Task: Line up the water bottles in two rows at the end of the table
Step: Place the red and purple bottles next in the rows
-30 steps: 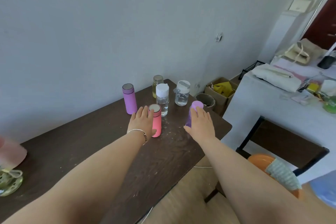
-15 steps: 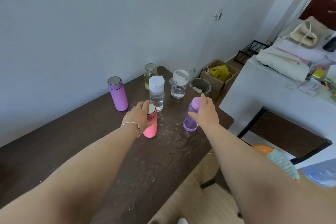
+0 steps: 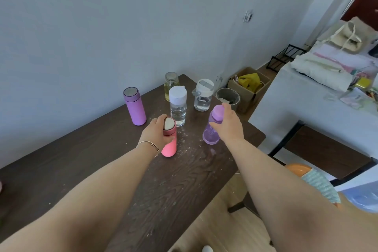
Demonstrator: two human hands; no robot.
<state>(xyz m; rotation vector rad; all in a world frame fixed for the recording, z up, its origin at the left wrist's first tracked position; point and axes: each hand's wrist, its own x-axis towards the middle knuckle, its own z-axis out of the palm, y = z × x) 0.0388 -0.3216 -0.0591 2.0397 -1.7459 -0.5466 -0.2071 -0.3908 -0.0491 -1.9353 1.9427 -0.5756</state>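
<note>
Several bottles stand at the far end of the dark wooden table (image 3: 122,170). My left hand (image 3: 155,135) grips a pink flask (image 3: 170,145) with a metal lid. My right hand (image 3: 229,127) holds a see-through purple bottle (image 3: 211,133) by its neck, just right of the pink one. Behind them stand a clear bottle with a white cap (image 3: 178,108), a clear jug with a white flip lid (image 3: 203,96) and a yellowish glass bottle (image 3: 171,84) by the wall. A purple flask (image 3: 135,106) stands apart to the left.
Beyond the table's end, on the floor, are a round bin (image 3: 228,97) and a cardboard box (image 3: 248,86) with yellow cloth. A grey counter (image 3: 306,108) piled with cloths and bags stands to the right, with a dark bench (image 3: 325,151) below it. White specks dot the tabletop.
The view has shifted closer and downward. Both hands have closed further around their bottles; the pink flask and purple bottle stay at about the same spots on the table.
</note>
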